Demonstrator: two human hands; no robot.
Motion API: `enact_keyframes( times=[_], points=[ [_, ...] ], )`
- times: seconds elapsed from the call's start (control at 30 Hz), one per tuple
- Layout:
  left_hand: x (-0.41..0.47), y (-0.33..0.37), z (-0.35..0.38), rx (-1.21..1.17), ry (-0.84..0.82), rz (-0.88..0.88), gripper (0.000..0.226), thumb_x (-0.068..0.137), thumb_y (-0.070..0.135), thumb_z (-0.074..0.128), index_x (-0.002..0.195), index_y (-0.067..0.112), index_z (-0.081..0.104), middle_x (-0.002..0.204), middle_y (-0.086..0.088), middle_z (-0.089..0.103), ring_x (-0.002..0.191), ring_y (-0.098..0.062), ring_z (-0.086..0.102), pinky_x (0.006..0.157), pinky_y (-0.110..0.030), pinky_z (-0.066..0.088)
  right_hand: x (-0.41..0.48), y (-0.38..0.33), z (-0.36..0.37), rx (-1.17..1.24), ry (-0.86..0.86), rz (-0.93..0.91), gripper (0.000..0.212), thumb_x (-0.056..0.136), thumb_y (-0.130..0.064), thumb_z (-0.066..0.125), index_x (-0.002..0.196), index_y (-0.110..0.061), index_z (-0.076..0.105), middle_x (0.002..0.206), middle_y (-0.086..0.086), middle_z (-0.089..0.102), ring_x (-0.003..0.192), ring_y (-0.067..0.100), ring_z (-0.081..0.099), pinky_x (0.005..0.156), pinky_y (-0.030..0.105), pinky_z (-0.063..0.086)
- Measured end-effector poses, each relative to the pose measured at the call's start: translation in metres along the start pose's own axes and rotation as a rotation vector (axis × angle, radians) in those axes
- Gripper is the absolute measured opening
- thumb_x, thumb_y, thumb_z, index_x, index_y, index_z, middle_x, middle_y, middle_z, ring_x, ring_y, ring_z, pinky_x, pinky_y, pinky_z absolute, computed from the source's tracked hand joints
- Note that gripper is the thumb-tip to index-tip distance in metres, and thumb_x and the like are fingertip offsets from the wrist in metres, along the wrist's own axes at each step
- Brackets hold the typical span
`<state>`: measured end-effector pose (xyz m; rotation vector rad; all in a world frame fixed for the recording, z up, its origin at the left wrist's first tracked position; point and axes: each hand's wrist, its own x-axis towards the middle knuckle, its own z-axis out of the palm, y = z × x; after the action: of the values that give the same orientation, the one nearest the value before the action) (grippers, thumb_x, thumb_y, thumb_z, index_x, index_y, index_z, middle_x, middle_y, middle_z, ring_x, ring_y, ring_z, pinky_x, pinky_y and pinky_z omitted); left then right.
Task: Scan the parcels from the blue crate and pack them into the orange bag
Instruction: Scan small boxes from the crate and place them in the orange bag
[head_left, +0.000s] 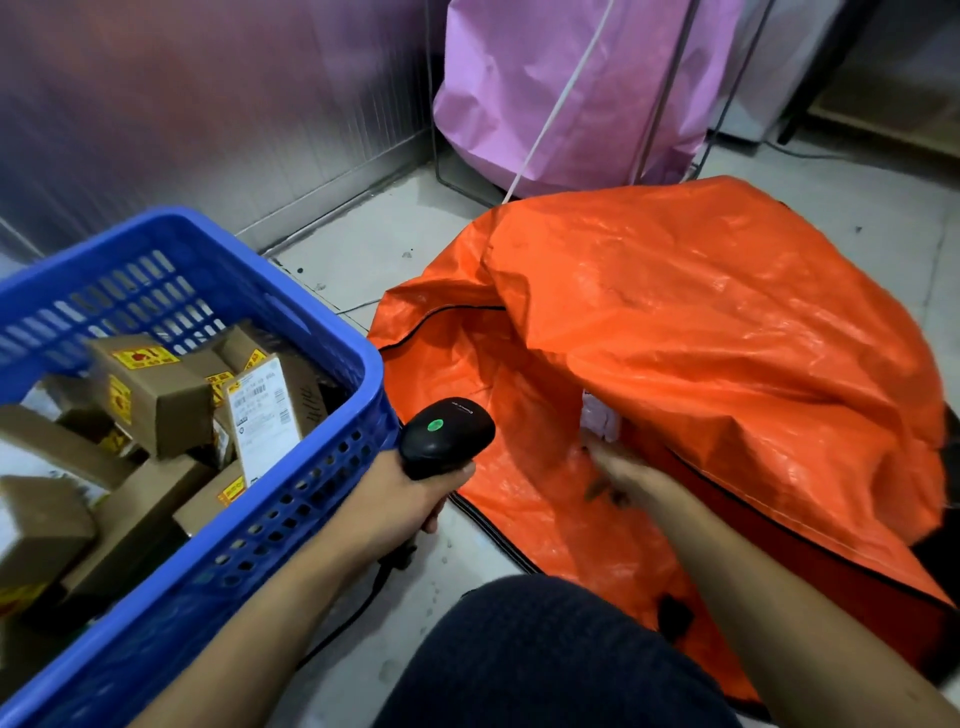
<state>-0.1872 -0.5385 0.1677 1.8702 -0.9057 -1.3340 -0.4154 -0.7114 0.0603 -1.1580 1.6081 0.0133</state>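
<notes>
Many brown cardboard parcels (156, 395) crowd the blue slotted plastic crate (291, 509), so most packing looks left. My left hand (410, 499) grips the black handheld scanner (447, 434); my right hand (618, 480), blurred, reaches inside the crumpled orange woven bag (701, 322); I cannot tell its grip.

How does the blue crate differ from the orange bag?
The crate is stiff blue plastic with slotted walls; the bag is soft, crumpled orange sheet with a zip. The crate is heaped with brown parcels; the bag shows only one pale parcel. Both are open.
</notes>
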Motion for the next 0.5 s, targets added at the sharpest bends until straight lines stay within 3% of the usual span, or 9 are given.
enact_keyframes(
  times=[0.03, 0.1, 0.2, 0.27, 0.4, 0.5],
  points=[
    [-0.004, 0.003, -0.003, -0.006, -0.003, 0.004, 0.039, 0.093, 0.038, 0.075, 0.07, 0.009, 0.062, 0.062, -0.009, 0.056, 0.058, -0.021, 0.055, 0.063, -0.033, 0.046, -0.003, -0.001, 0.011, -0.076, 0.003, 0.001, 0.059, 0.105, -0.061, 0.031, 0.145, -0.019, 0.042, 0.074, 0.018, 0.063, 0.033, 0.018, 0.038, 0.047, 0.021, 0.027],
    [-0.016, 0.011, -0.01, -0.032, -0.004, 0.015, 0.037, 0.093, 0.034, 0.075, 0.073, 0.006, 0.061, 0.064, -0.012, 0.053, 0.054, -0.021, 0.052, 0.059, -0.03, 0.045, -0.01, -0.006, 0.027, -0.172, -0.04, -0.062, 0.071, 0.104, -0.064, 0.031, 0.152, -0.012, 0.037, 0.078, 0.017, 0.071, 0.041, 0.021, 0.043, 0.047, 0.021, 0.033],
    [-0.04, 0.023, -0.023, -0.088, 0.019, 0.02, 0.039, 0.093, 0.028, 0.075, 0.082, -0.006, 0.06, 0.061, -0.01, 0.052, 0.051, -0.021, 0.049, 0.059, -0.034, 0.044, -0.038, -0.031, 0.037, -0.105, -0.104, -0.16, 0.077, 0.102, -0.066, 0.036, 0.132, 0.003, 0.054, 0.078, 0.016, 0.076, 0.043, 0.021, 0.047, 0.045, 0.022, 0.034],
    [-0.059, 0.036, -0.035, -0.102, 0.049, 0.04, 0.034, 0.094, 0.025, 0.075, 0.083, -0.003, 0.061, 0.059, -0.009, 0.051, 0.05, -0.021, 0.048, 0.059, -0.035, 0.041, -0.06, -0.055, 0.035, -0.068, -0.11, -0.202, 0.074, 0.102, -0.065, 0.039, 0.122, 0.004, 0.058, 0.075, 0.017, 0.075, 0.042, 0.022, 0.045, 0.045, 0.022, 0.031],
    [-0.108, 0.067, -0.07, -0.164, 0.086, 0.095, 0.018, 0.095, 0.019, 0.073, 0.09, 0.002, 0.068, 0.058, -0.006, 0.048, 0.049, -0.018, 0.046, 0.057, -0.033, 0.045, -0.106, -0.111, 0.029, -0.103, -0.131, -0.34, 0.069, 0.104, -0.06, 0.038, 0.12, 0.003, 0.061, 0.085, 0.024, 0.075, 0.046, 0.022, 0.045, 0.043, 0.022, 0.029],
    [-0.153, 0.083, -0.104, -0.231, 0.121, 0.162, 0.011, 0.093, 0.017, 0.075, 0.09, 0.007, 0.071, 0.061, -0.009, 0.047, 0.05, -0.021, 0.045, 0.056, -0.032, 0.046, -0.143, -0.154, 0.025, -0.163, -0.14, -0.444, 0.069, 0.105, -0.058, 0.035, 0.124, 0.003, 0.061, 0.077, 0.019, 0.073, 0.043, 0.022, 0.045, 0.039, 0.019, 0.028]
  ],
)
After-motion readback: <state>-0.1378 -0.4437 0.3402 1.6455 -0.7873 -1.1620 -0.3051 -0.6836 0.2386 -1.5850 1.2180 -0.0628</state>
